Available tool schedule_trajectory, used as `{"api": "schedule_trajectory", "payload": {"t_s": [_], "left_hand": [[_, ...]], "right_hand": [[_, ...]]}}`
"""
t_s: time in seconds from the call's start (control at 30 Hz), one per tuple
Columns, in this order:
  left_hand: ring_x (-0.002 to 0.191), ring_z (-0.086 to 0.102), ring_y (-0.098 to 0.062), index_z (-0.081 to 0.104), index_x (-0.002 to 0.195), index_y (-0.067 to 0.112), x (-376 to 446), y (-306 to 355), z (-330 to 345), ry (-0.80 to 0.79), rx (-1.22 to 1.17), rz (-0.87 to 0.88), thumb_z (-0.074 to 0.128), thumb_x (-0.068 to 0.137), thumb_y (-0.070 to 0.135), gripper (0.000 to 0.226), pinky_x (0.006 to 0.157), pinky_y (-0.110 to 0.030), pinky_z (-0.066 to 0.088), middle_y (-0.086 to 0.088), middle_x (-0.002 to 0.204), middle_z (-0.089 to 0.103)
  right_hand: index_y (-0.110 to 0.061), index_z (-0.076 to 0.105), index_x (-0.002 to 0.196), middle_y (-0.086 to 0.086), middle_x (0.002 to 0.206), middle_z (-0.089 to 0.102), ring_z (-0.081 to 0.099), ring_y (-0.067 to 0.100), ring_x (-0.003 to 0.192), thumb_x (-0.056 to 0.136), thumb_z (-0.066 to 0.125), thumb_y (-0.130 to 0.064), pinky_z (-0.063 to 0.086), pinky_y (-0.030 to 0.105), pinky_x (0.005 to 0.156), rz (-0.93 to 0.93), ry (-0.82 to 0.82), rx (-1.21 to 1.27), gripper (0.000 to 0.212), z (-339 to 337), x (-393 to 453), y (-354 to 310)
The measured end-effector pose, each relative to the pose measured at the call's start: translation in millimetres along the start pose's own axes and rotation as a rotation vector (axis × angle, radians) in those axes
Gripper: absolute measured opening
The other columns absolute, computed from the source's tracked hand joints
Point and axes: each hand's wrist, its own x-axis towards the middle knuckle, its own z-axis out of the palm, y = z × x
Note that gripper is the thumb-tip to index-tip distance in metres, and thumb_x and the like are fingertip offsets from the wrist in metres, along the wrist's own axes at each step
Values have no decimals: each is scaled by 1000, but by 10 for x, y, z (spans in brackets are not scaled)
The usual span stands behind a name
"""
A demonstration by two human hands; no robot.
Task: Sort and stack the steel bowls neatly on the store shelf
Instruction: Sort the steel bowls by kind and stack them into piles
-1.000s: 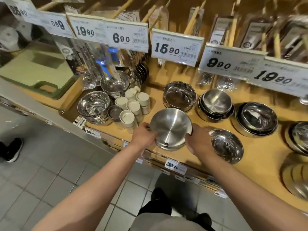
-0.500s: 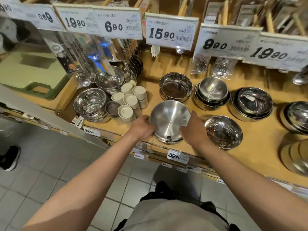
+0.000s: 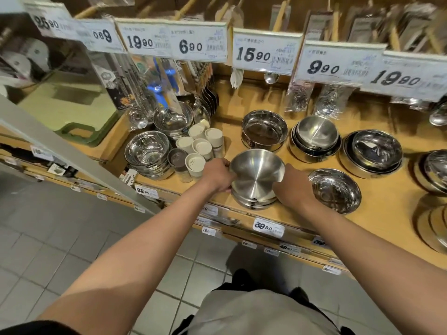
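Note:
A stack of brushed steel bowls (image 3: pixel 256 176) sits at the front edge of the wooden shelf (image 3: pixel 387 201). My left hand (image 3: pixel 216 175) grips its left rim and my right hand (image 3: pixel 291 187) grips its right rim. To the right lies a single shiny bowl (image 3: pixel 335 189). Behind stand a deep bowl (image 3: pixel 264 130), a nested stack (image 3: pixel 315 137) and another nested stack (image 3: pixel 372 152). Two more bowl stacks sit at the left, one in front (image 3: pixel 148 153) and one behind it (image 3: pixel 173 120).
Several white-lidded shaker jars (image 3: pixel 198 151) crowd just left of my left hand. Price tags (image 3: pixel 263 53) hang above, with packaged utensils (image 3: pixel 164 83) behind. More steel bowls (image 3: pixel 433 170) sit at the far right. A green tray (image 3: pixel 72 105) is on the left shelf.
Both hands stay on the bowl stack, which has settled down onto the shelf's front edge. My view has shifted slightly nearer and to the left.

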Motion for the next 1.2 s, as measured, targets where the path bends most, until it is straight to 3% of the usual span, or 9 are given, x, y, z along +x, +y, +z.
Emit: {"api": "schedule_trajectory", "payload": {"t_s": [0.13,0.3,0.4,0.57,0.7,0.87,1.03,1.13,1.2], "left_hand": [[72,77,-33,64,132,5,-7,20,-25,24,54,55,63,95,16,38,73,-45,65,-16,93,72],[76,77,-30,71,122,9,-15,13,-41,55,122,123,57,99,24,30,80,-41,63,-20,103,77],[92,75,-30,73,120,12,-23,14,-45,97,183,156,55,101,26,29,85,-31,57,-16,106,78],[94,74,-31,73,118,10,-17,18,-39,100,119,110,60,99,27,29,86,-41,60,-17,107,77],[96,71,-27,76,110,12,-37,0,-30,140,152,91,60,97,25,25,80,-22,48,-14,98,78],[81,70,-27,79,87,6,-81,-16,-21,130,146,44,58,93,20,26,74,-31,54,-11,78,75],[90,74,-33,77,97,2,-134,-64,-19,87,54,29,59,97,24,29,87,-42,59,-18,89,77],[100,70,-33,75,111,5,-202,-88,-75,106,79,51,58,100,33,35,91,-39,56,-16,102,76],[98,68,-32,73,106,6,-274,-72,-114,169,89,103,59,100,34,32,83,-34,51,-14,99,76]], "right_hand": [[6,53,127,23,123,62,59,40,112,93,60,-19,37,32,73,-6,-8,32,43,35,-8,46],[3,52,129,23,121,63,61,39,109,91,65,-19,38,32,72,14,17,114,46,54,-35,74],[1,52,131,21,122,64,62,38,109,91,66,-19,39,31,74,3,16,138,47,69,-51,101],[-2,50,133,19,120,65,62,37,107,91,65,-18,40,32,73,-4,21,176,47,80,-82,124],[-4,50,134,18,119,65,62,37,105,91,62,-16,40,32,72,3,25,200,47,83,-98,131],[-2,51,132,19,118,65,63,37,102,92,62,-16,44,34,72,14,38,222,44,106,-107,141],[-2,50,133,19,118,64,63,37,104,94,60,-18,47,35,73,8,7,225,43,51,-167,125],[-5,54,118,11,102,65,64,33,94,94,59,-18,46,33,67,-60,28,226,28,-57,-301,147],[-16,54,103,-3,85,59,59,18,77,92,59,-17,39,23,58,-100,106,260,12,-169,-428,249]]}}
